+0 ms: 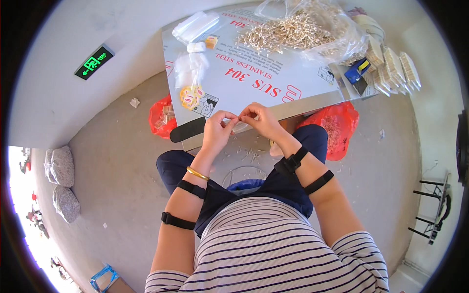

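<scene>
Over the table's near edge, both my hands are closed in a pinch, their fingertips almost meeting. My left hand (218, 129) and my right hand (261, 122) hold what looks like a small clear plastic bag (240, 127), mostly hidden by the fingers. A stack of clear plastic bags (195, 27) lies at the table's far left, with more thin clear bags (190, 68) nearer to me. Round yellow-and-white labels (190, 96) sit close to my left hand. Farther back spreads a heap of cotton swabs (288, 34), partly inside a large clear bag (337, 36).
Filled clear packs (398, 68) stand at the table's right end beside a blue-and-yellow tool (357, 71). Red plastic bags (337, 129) (162, 117) are on the floor at both sides. A dark strip (188, 130) juts from the near-left edge. Filled sacks (63, 171) lie left.
</scene>
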Demonstrator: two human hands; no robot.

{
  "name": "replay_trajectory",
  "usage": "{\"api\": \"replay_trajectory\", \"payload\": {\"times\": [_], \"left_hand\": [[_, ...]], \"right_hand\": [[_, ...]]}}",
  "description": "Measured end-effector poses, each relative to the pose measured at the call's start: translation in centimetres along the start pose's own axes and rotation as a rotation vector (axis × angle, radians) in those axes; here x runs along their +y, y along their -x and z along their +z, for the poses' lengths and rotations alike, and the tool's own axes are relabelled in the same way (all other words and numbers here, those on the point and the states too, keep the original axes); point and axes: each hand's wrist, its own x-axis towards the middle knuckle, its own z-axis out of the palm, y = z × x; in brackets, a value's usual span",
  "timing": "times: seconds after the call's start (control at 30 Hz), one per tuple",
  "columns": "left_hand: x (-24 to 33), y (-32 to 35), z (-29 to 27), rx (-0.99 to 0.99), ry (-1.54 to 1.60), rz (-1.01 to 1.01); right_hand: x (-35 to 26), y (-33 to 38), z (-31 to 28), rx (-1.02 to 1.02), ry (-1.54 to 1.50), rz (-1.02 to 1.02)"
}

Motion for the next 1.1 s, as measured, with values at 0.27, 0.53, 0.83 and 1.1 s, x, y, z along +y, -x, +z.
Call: {"api": "replay_trajectory", "payload": {"times": [0.27, 0.53, 0.83, 1.1], "left_hand": [[1.4, 1.5, -0.4, 0.123, 0.146, 0.023], [2.3, 2.2, -1.2, 0.144, 0.334, 0.003], [9.2, 6.5, -3.5, 0.088, 0.397, 0.281], [14.2, 9.5, -3.4, 0.192, -0.258, 0.929]], "right_hand": [[-1.3, 1.0, 0.3, 0.043, -0.113, 0.033], [-2.0, 1.3, 0.0, 0.027, -0.356, 0.047], [-9.2, 3.9, -2.6, -0.108, -0.626, -0.189], [-14.3, 5.6, -2.6, -0.194, -0.723, -0.085]]}}
